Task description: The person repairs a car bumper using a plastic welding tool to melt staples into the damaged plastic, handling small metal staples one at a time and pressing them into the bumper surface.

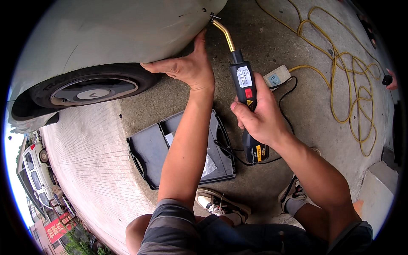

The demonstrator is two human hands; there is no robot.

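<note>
A silver-grey car bumper [127,25] spans the upper left, above a black tyre with alloy wheel [91,89]. My left hand [187,66] is pressed along its lower edge, thumb and forefinger spread, other fingers partly hidden. My right hand [259,110] grips a black hot-stapler tool [242,74] with a bent brass tube. A small metal staple [214,17] at the tube's tip sits at the bumper's edge, beside dark marks.
Below lies an open grey plastic case [146,148] with a bag. A power strip [274,78] connects to a looping yellow cord [310,68]. Another person's hand [392,80] holds something black at right. A white vehicle [36,170] stands at far left.
</note>
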